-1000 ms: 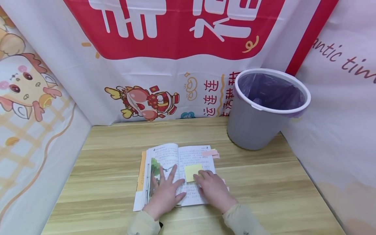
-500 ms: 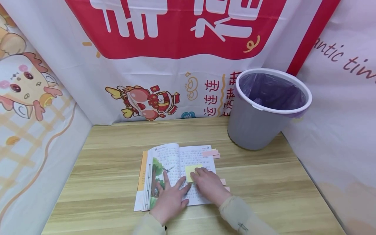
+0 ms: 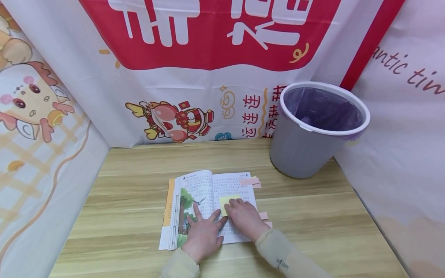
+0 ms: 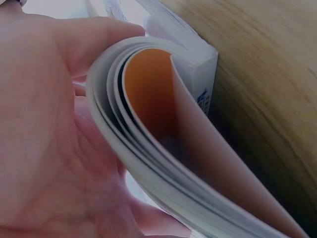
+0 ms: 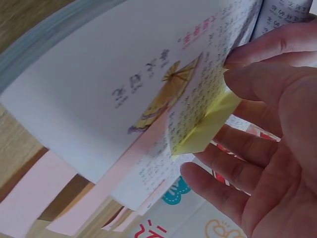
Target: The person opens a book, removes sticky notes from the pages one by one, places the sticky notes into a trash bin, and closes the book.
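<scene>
An open book [image 3: 229, 181] lies on the wooden table. My left hand [image 3: 205, 233] rests with spread fingers across the left page and the gutter, its thumb side close to the right hand. Beside it, the curled edge of the book's pages [image 4: 111, 109] shows in the left wrist view. On the right page is a yellow sticky note [image 3: 225, 204]. My right hand [image 3: 246, 219] lies over the note's lower right part, extended fingers touching it. Seen from the right wrist, the note [image 5: 208, 130] sits by those fingers, partly hidden behind them.
Pink sticky tabs [image 3: 251, 181] stick out from the book's right edge. A grey trash bin [image 3: 299, 154] with a purple liner stands at the back right of the table [image 3: 132, 185]. Printed cloth hangings [image 3: 174, 85] enclose the back and sides.
My left hand has slid right, toward the gutter, baring more of the picture on the left page. The right hand has moved slightly left and farther over the sticky note.
</scene>
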Demonstrator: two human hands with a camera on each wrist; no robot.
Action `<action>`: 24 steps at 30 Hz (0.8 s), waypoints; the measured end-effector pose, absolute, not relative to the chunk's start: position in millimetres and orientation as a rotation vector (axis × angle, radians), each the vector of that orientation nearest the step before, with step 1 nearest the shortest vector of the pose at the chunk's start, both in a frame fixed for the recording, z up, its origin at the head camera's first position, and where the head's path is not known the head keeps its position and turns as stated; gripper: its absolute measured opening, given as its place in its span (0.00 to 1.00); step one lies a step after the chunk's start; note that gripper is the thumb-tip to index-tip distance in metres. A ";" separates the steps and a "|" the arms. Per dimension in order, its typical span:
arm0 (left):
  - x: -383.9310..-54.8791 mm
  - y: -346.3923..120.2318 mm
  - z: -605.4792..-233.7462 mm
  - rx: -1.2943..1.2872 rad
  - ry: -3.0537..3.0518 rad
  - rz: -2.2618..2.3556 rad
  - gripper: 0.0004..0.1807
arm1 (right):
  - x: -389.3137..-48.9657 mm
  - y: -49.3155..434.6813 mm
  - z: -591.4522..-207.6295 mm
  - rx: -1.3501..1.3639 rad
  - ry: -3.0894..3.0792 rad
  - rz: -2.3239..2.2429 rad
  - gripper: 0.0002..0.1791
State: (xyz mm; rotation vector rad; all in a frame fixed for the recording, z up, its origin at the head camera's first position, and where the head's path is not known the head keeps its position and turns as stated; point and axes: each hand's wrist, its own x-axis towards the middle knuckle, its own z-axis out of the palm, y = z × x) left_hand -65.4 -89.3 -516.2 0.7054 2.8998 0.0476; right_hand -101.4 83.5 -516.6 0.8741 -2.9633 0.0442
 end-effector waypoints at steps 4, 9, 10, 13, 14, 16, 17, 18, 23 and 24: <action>-65.2 -88.8 -515.8 0.699 2.896 0.039 0.32 | -102.9 84.9 -518.2 0.870 -2.980 0.043 0.12; -65.0 -88.4 -514.9 0.689 2.891 0.041 0.33 | -104.9 86.8 -518.8 0.871 -2.989 0.051 0.12; -64.8 -88.4 -514.9 0.688 2.890 0.042 0.33 | -105.4 87.1 -519.0 0.872 -2.988 0.053 0.12; -64.3 -88.2 -515.1 0.682 2.887 0.049 0.33 | -107.3 88.1 -520.6 0.878 -2.983 0.060 0.11; -64.2 -88.2 -515.4 0.681 2.887 0.052 0.33 | -108.3 88.4 -521.2 0.879 -2.986 0.064 0.10; -64.0 -88.2 -515.8 0.678 2.888 0.057 0.33 | -110.0 88.8 -521.2 0.880 -2.987 0.073 0.09; -63.9 -88.3 -515.9 0.677 2.889 0.059 0.32 | -110.7 89.1 -520.9 0.879 -2.988 0.078 0.09; -63.8 -88.3 -516.2 0.677 2.890 0.060 0.32 | -111.5 89.4 -520.5 0.877 -2.988 0.084 0.09; -64.1 -88.6 -517.4 0.681 2.894 0.053 0.32 | -114.2 91.4 -515.7 0.856 -2.977 0.117 0.06; -64.2 -88.6 -517.7 0.682 2.894 0.049 0.32 | -114.8 91.8 -514.8 0.852 -2.974 0.125 0.05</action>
